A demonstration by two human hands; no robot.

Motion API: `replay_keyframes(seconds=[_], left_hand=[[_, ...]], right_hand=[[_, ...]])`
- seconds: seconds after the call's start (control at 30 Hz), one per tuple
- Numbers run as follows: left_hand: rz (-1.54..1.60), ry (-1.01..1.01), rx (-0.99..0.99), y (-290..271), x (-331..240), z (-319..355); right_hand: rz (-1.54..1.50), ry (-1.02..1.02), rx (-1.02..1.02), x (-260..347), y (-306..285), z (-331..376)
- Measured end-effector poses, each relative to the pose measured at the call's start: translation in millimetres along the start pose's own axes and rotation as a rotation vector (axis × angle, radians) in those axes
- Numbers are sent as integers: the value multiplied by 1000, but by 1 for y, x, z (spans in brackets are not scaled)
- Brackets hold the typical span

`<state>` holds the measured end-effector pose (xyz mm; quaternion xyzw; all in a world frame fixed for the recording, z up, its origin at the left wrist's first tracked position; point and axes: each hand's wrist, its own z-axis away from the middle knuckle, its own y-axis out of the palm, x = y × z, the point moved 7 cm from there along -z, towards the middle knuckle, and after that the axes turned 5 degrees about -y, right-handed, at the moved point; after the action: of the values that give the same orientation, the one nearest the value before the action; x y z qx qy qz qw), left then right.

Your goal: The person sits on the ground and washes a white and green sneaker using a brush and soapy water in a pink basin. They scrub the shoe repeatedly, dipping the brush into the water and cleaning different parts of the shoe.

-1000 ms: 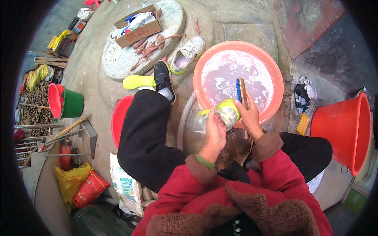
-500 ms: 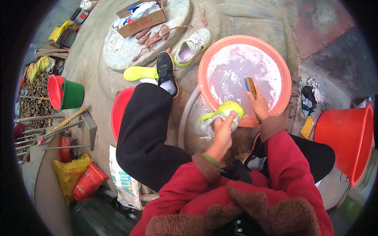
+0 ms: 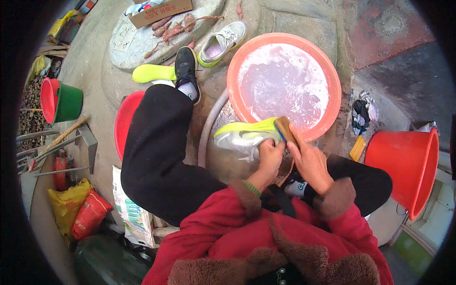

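Note:
My left hand [image 3: 269, 161] grips a white sneaker [image 3: 240, 140] with a yellow-green sole, lying on its side in the air by the near rim of the basin. In my right hand [image 3: 308, 161] is a wooden scrubbing brush [image 3: 286, 134] with blue bristles, pressed against the end of the shoe close to my left fingers. Just beyond is a pink basin [image 3: 231, 85] of cloudy, foamy water. The matching sneaker [image 3: 222, 43] stands on the floor to the basin's left, near a yellow-green insole [image 3: 153, 73].
A grey hose [image 3: 209, 124] curves along the basin's left. Red tubs stand at my left knee [image 3: 124, 121] and far right [image 3: 399, 166]. A yellow bar [image 3: 357, 148] and dark cloths [image 3: 361, 116] lie right. A stone slab [image 3: 124, 47] holds sweet potatoes [image 3: 173, 31] and a cardboard box [image 3: 161, 13].
The brush has come from over the basin to the shoe. The shoe has turned so its sole faces away from me. The whole view has shifted slightly.

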<state>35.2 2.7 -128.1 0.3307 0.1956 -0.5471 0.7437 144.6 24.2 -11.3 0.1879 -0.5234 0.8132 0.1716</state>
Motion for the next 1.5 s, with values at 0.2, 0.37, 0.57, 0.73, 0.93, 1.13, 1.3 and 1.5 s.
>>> replay_keyframes(seconds=[0.2, 0.37, 0.57, 0.73, 0.93, 1.13, 1.3, 1.5], left_hand=[[-28, 107, 0, 2, 0, 5], [-155, 112, 12, 1, -1, 1], [123, 209, -47, -6, -12, 3], [16, 166, -2, -5, -5, -1], [62, 149, -37, -9, -2, -6], [-80, 194, -29, -3, -11, 5], [-113, 164, -63, -5, -2, 6], [7, 192, 96, 7, 11, -1]], right_hand=[[-72, -28, -182, 5, 0, -7], [-34, 70, -132, -6, 11, 8], [-92, -38, -113, 13, 11, 0], [-6, 56, -129, 6, 4, -9], [-14, -6, -83, 12, 11, -6], [-10, -16, -217, 2, 8, -28], [172, -366, -349, 28, 0, -13], [37, 30, -103, 8, 8, -29]])
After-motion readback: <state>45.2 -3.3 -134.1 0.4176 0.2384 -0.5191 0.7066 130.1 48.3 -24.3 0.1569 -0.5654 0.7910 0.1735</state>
